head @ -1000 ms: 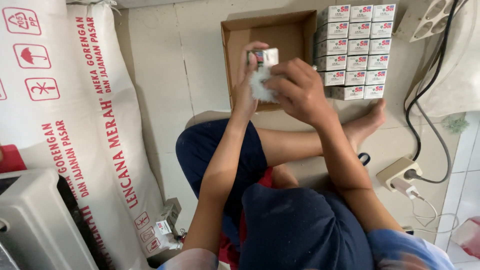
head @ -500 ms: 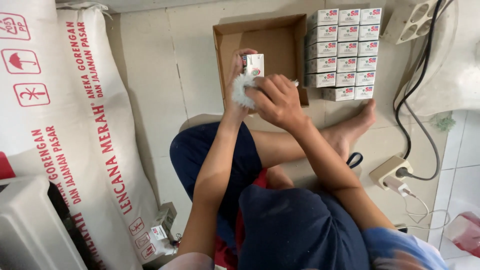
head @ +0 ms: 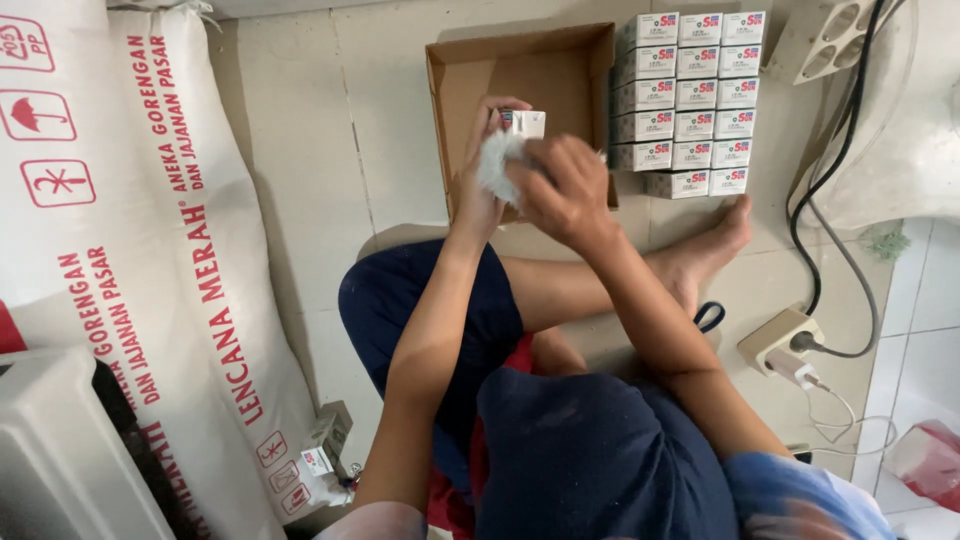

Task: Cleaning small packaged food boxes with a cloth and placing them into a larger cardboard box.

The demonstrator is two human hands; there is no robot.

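The person sits cross-legged on the pale tiled floor (head: 300,130), both hands raised over a shallow brown cardboard tray (head: 560,70) that lies near the floor's far edge. The left hand (head: 480,190) has its fingers wrapped around a small white carton with red and blue printing (head: 525,123), holding it upright above the tray's near rim. The right hand (head: 568,190) is curled, fingers bunched on a crumpled white cloth (head: 498,162) pressed against the carton's side, so the two hands meet at the box.

Just right of the tray stands a neat block of matching small white cartons (head: 690,95), stacked in rows against the far edge of the floor, touching the tray's right wall. A bare foot (head: 715,245) rests close below that block. Further right, black cables (head: 830,200) run down to a beige plug adapter (head: 780,338) on the floor. Large white woven sacks with red lettering (head: 150,250) lean along the left side.

As I see it, the grip on the carton looks light and the cardboard thin; a firm push with the cloth could dent a panel or twist the box out of the left fingers into the tray. The foot sits near enough to the stack that a shift of the leg could knock the lower rows askew.
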